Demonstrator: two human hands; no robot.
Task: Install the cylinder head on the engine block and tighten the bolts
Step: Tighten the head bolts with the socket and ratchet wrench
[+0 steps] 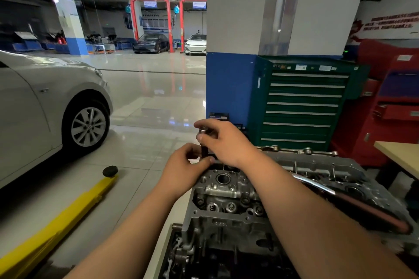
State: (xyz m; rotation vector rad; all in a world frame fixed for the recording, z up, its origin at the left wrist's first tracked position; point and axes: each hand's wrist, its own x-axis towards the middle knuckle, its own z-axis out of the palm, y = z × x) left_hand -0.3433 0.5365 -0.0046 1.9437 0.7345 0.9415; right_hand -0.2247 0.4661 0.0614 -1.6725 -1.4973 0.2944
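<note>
At the head's far end: both hands meet on one bolt, held upright just above the casting.
Right hand: curled round the upper shank, with the bolt's cap showing between the fingers.
Left hand: thumb and fingers pinch the lower shank, close under the right hand, steadying the tip.
Head: already lying on the block, long axis running away to the right; its near left end faces the camera.
Wrench: lies untouched across the head's right half, red grip toward the near right.
Surroundings: a green cabinet stands behind the engine, a silver car is on the left, and a yellow lift arm lies on the floor.
Step in hand: I judge the head is placed and the bolts are being fitted, with this one about to go into a hole at the far end. The hole itself is hidden by the hands.
Other bolts: I cannot tell whether they are in.
Next move calls for: lowering the bolt straight, starting the thread by fingers so it does not cross, then reaching for the wrench.
</note>
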